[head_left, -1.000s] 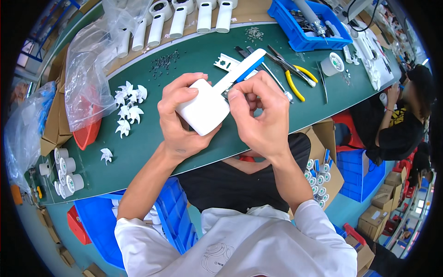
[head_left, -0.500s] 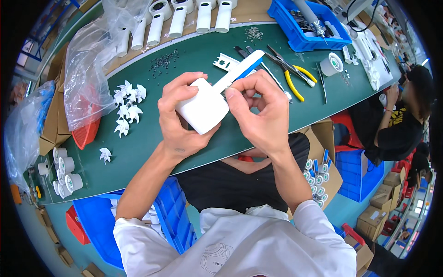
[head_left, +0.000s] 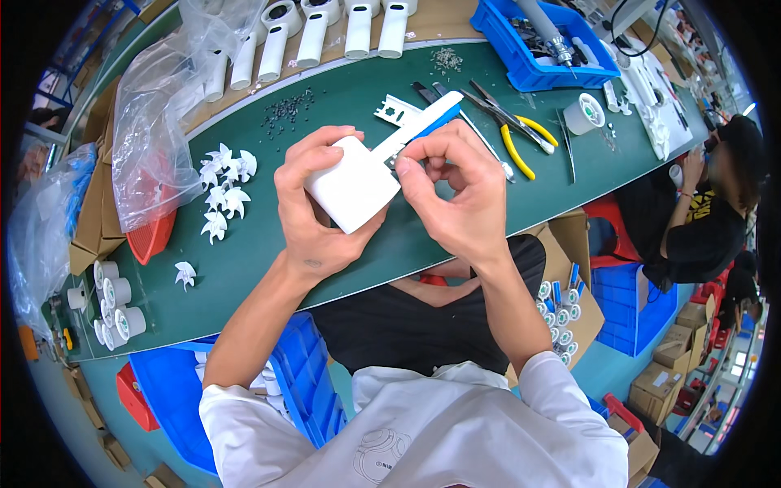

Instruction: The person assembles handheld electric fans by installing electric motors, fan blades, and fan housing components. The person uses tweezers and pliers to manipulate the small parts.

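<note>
A white handheld fan body (head_left: 355, 185) with an open handle is up off the bench in my left hand (head_left: 311, 191), its fingers closed round the wide fan head. Along the handle lies a blue battery (head_left: 442, 119). My right hand (head_left: 460, 191) is closed in a pinch at the neck, where the handle joins the head; whatever is between thumb and forefinger is too small or hidden to name. Behind the handle, a white slotted plastic piece (head_left: 392, 111) rests on the green bench. Yellow-handled pliers (head_left: 512, 138) and tweezers (head_left: 567, 146) lie to the right.
White fan blades (head_left: 215, 196) and a pile of small dark screws (head_left: 286, 111) lie left. Several white fan housings (head_left: 311, 39) line the far edge. A blue bin (head_left: 537, 75) with tools stands far right, near a white round motor part (head_left: 583, 115). A co-worker (head_left: 706, 191) sits at right.
Both hands and the fan body have shifted very slightly to the left. The handle has tilted a little, and the grip of both hands looks the same.
</note>
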`<action>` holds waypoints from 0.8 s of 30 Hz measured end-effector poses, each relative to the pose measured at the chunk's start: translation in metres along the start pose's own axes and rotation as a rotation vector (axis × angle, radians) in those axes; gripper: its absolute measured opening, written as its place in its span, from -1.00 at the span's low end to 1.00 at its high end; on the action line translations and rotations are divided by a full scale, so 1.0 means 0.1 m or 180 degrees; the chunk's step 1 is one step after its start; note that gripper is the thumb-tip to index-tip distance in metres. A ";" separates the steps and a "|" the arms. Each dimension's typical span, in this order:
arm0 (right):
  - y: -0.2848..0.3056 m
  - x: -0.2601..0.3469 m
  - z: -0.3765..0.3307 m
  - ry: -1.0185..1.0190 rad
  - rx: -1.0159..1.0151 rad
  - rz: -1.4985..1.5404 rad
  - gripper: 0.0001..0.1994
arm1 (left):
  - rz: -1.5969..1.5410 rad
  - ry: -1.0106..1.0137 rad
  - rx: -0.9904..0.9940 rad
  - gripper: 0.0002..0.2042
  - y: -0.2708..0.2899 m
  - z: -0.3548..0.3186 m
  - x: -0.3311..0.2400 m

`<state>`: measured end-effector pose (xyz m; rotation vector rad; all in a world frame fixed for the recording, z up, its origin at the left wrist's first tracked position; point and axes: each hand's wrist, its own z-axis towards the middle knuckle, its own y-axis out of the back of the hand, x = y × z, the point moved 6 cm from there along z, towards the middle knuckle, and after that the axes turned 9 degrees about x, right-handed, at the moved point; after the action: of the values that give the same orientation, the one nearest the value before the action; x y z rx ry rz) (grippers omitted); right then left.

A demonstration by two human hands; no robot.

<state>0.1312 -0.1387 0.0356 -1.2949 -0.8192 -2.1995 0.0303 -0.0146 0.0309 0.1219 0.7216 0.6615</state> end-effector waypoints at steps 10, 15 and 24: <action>-0.01 0.05 0.01 0.0301 0.0053 -0.0180 -0.93 | -0.0065 0.0064 -0.0078 -0.23 0.00 -0.04 -0.01; 0.00 0.05 0.03 0.0391 0.0099 -0.0221 -0.94 | 0.0020 0.0146 0.0017 -0.25 0.00 -0.04 -0.02; -0.02 0.05 0.10 0.0230 0.0227 -0.0148 -0.95 | 0.0075 0.0062 -0.0164 -0.24 0.01 -0.04 -0.02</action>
<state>0.1345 -0.1309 0.0432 -1.1667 -0.8996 -2.2184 0.0264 -0.0156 0.0290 0.0769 0.7223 0.7040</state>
